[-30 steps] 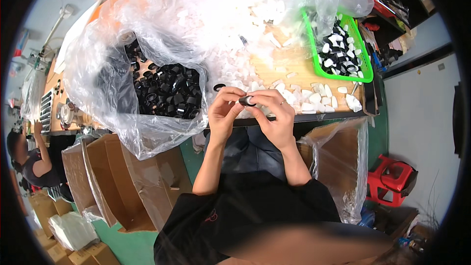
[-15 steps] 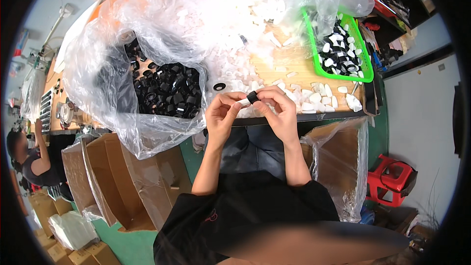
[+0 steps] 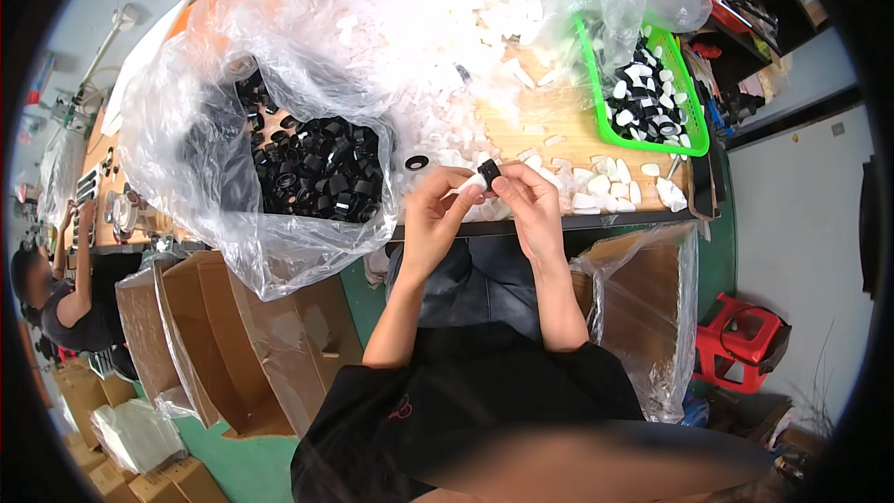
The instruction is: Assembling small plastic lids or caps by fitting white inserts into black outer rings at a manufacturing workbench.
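Above the table's front edge my two hands meet at a small piece. My left hand (image 3: 437, 214) pinches a white plastic piece (image 3: 473, 183), mostly covered by the fingers. A short black ring-shaped cap (image 3: 489, 171) is gripped by my right hand (image 3: 531, 210), up against the white piece; whether the one sits inside the other I cannot tell. Just beyond my left hand a flat black ring (image 3: 416, 163) lies on the table. Loose white rounded pieces (image 3: 599, 185) are scattered beside my right hand.
A clear plastic bag (image 3: 223, 224) of black caps (image 3: 321, 168) stands open at left. The green basket (image 3: 705, 142) at right holds black and white pieces. Cardboard boxes (image 3: 219, 335) flank my legs. A red stool (image 3: 736, 340) stands right; another person (image 3: 74, 307) sits far left.
My hands have drawn closer together and turned the black cap, tilting it. Less of the white piece shows. At far left the other person's arms have shifted.
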Tool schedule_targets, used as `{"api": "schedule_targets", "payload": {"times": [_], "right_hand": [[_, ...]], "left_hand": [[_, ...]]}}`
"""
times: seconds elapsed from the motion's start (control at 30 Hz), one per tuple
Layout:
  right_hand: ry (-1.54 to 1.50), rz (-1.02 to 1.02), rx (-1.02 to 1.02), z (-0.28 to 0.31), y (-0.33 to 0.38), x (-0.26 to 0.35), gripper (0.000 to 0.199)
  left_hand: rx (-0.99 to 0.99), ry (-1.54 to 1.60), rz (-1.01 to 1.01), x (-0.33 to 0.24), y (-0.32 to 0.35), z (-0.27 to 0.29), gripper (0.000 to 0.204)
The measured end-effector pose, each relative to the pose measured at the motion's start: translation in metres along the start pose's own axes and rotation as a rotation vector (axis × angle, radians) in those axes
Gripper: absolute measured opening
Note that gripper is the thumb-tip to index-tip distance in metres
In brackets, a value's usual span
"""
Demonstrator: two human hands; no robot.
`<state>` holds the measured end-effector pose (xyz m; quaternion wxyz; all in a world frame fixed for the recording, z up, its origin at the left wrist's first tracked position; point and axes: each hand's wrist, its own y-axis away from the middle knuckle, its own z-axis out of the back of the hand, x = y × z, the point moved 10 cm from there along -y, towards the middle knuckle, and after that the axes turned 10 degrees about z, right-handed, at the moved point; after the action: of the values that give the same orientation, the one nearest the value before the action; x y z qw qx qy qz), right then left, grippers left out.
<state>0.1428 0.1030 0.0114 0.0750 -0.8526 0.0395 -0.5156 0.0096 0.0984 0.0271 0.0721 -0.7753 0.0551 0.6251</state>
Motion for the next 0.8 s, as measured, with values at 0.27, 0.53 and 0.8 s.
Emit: {"api": "schedule_targets", "payload": {"times": [0.27, 0.53, 0.8], "right_hand": [[0.166, 0.145, -0.048, 0.010, 0.005, 0.009, 0.014], [0.572, 0.148, 0.173, -0.007, -0.020, 0.017, 0.017], [1.376, 0.429, 0.187, 0.004, -0.076, -0.014, 0.015]], "left_hand": [[-0.015, 0.035, 0.085, 0.022, 0.002, 0.003, 0.019], [-0.107, -0.057, 0.060, 0.020, 0.000, 0.031, 0.026], [-0.096, -0.293, -0.163, -0.020, 0.002, 0.020, 0.030]]}}
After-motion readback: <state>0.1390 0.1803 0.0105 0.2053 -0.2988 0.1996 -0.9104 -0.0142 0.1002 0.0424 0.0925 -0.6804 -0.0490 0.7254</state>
